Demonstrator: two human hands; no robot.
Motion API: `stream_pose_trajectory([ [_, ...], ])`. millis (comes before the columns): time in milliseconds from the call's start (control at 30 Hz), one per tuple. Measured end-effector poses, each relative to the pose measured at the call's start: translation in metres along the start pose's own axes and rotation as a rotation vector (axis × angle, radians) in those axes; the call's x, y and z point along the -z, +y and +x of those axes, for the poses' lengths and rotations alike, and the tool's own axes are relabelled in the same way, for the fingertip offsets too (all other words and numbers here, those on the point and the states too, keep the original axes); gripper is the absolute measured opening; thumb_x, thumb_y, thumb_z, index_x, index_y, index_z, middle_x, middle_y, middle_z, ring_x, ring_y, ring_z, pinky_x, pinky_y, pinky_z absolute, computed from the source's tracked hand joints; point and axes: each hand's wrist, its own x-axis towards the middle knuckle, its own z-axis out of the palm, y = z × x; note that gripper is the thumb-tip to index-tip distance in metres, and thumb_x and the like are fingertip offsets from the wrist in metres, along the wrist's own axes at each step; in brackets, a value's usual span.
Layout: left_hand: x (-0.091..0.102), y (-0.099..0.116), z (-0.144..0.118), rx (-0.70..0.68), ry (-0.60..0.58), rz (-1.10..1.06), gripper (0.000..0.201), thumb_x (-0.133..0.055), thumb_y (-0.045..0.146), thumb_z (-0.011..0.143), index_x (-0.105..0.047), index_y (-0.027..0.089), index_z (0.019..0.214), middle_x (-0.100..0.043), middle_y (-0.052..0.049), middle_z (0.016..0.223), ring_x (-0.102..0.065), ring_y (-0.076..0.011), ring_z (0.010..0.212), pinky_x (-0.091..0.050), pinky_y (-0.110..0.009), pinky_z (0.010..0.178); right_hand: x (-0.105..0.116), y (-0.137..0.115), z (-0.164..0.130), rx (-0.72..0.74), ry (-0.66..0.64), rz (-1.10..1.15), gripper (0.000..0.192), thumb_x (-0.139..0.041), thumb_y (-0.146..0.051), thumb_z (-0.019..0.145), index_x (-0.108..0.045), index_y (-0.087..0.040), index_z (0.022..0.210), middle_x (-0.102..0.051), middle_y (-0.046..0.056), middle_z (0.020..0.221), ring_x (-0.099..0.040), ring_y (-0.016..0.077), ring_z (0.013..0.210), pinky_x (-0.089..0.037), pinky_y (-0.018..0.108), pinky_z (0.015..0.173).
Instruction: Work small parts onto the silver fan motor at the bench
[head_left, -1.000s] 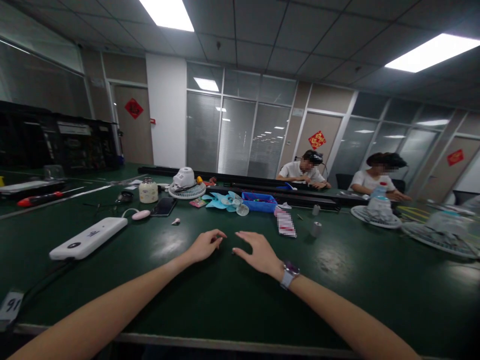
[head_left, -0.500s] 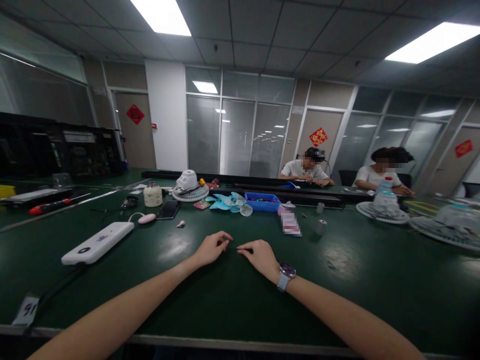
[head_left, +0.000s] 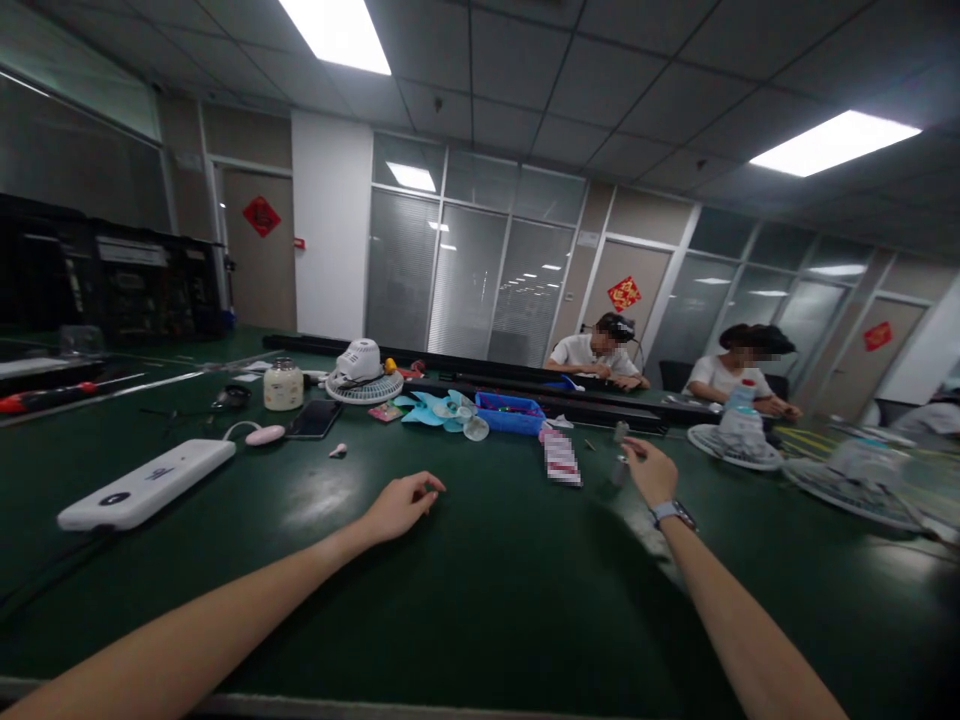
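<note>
My left hand (head_left: 399,506) hovers low over the green table with its fingers loosely bent and apart, and it holds nothing. On the right, my right hand (head_left: 652,472), with a watch on the wrist, reaches out with thumb and fingers at the near small metal cylinder (head_left: 620,472). Whether the fingertips touch it cannot be made out. A second metal cylinder (head_left: 621,432) stands just behind. To the left of them lies a pink and white packet (head_left: 561,458), partly blurred out.
Further back are a blue bin (head_left: 510,414), light-blue fan blades (head_left: 435,410) and a white fan part (head_left: 360,368). A jar (head_left: 283,385), phone (head_left: 315,420) and white power strip (head_left: 150,485) lie left. Two people sit across the table; more fan parts (head_left: 739,435) stand right.
My right hand has moved away from my left, rightward and forward to the metal cylinders. The left hand stays about where it was. The view has shifted slightly right.
</note>
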Motion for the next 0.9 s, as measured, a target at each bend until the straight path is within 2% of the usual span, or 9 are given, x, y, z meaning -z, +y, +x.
stream_pose_trajectory([
  [67,0.0,0.0,0.0,0.001,-0.011,0.01,0.035,-0.046,0.038,0.086,-0.063,0.018,0.11,-0.064,-0.001,0.074,-0.064,-0.0193,0.073,-0.044,-0.028,0.068,-0.01,0.016,0.001,-0.014,-0.062,-0.019,0.033,-0.052,-0.035,0.086,-0.072,-0.022,0.108,-0.076,0.007,0.094,-0.069,0.0243,0.086,-0.048,0.031,0.071],
  [133,0.001,0.0,-0.001,-0.004,-0.018,0.02,0.035,-0.046,0.038,0.087,-0.063,0.018,0.11,-0.064,-0.001,0.074,-0.063,-0.0189,0.073,-0.044,-0.027,0.067,-0.018,0.022,-0.001,-0.016,-0.096,-0.019,0.032,-0.052,-0.036,0.086,-0.072,-0.023,0.108,-0.076,0.006,0.094,-0.069,0.0231,0.086,-0.048,0.03,0.07],
  [333,0.001,0.001,-0.001,-0.005,-0.026,0.027,0.034,-0.047,0.038,0.087,-0.063,0.018,0.11,-0.063,0.0,0.074,-0.062,-0.018,0.073,-0.043,-0.026,0.066,-0.02,0.02,-0.002,-0.039,-0.125,-0.097,0.033,-0.049,-0.038,0.089,-0.074,-0.024,0.106,-0.075,0.008,0.097,-0.068,0.025,0.085,-0.047,0.031,0.067],
  [467,0.002,0.003,-0.003,0.001,-0.033,0.066,0.034,-0.048,0.038,0.087,-0.064,0.018,0.11,-0.064,-0.001,0.077,-0.06,-0.0171,0.071,-0.042,-0.026,0.065,-0.02,0.017,-0.002,-0.029,-0.172,-0.161,0.036,-0.045,-0.037,0.091,-0.074,-0.023,0.106,-0.075,0.013,0.098,-0.068,0.0278,0.088,-0.047,0.035,0.072],
  [533,0.002,0.004,-0.003,-0.003,-0.037,0.08,0.034,-0.049,0.037,0.087,-0.064,0.018,0.111,-0.063,-0.001,0.079,-0.058,-0.0165,0.071,-0.042,-0.026,0.065,-0.022,0.018,-0.005,-0.031,-0.19,-0.17,0.039,-0.046,-0.042,0.09,-0.071,-0.023,0.114,-0.074,0.013,0.1,-0.068,0.0286,0.09,-0.048,0.036,0.073],
  [633,0.003,0.004,-0.004,-0.01,-0.041,0.075,0.035,-0.05,0.038,0.086,-0.063,0.018,0.113,-0.064,-0.002,0.082,-0.058,-0.0164,0.072,-0.043,-0.026,0.066,-0.026,0.023,-0.011,-0.127,-0.212,-0.108,0.061,-0.056,-0.056,0.082,-0.06,-0.018,0.129,-0.072,0.015,0.107,-0.068,0.0302,0.094,-0.05,0.036,0.073],
  [700,0.002,0.003,-0.003,-0.001,-0.033,0.059,0.036,-0.051,0.038,0.086,-0.062,0.018,0.114,-0.065,-0.002,0.083,-0.058,-0.0167,0.073,-0.043,-0.027,0.067,-0.028,0.027,-0.012,-0.206,-0.234,-0.049,0.065,-0.062,-0.059,0.075,-0.064,-0.014,0.121,-0.073,0.017,0.105,-0.069,0.0308,0.093,-0.051,0.035,0.072],
  [800,0.0,-0.001,-0.003,0.019,-0.004,0.023,0.037,-0.052,0.04,0.085,-0.061,0.018,0.114,-0.065,-0.002,0.084,-0.059,-0.0174,0.074,-0.044,-0.028,0.068,-0.026,0.025,-0.013,-0.253,-0.244,-0.018,0.05,-0.063,-0.058,0.074,-0.074,-0.014,0.094,-0.075,0.016,0.093,-0.07,0.0322,0.086,-0.051,0.036,0.066],
  [900,-0.004,-0.002,-0.003,0.031,0.021,-0.03,0.038,-0.052,0.043,0.085,-0.06,0.018,0.113,-0.066,-0.002,0.085,-0.06,-0.0178,0.074,-0.045,-0.028,0.067,-0.019,-0.007,-0.023,-0.247,-0.183,0.108,0.046,-0.06,-0.059,0.076,-0.073,-0.017,0.089,-0.075,0.014,0.09,-0.069,0.0316,0.085,-0.051,0.037,0.067],
])
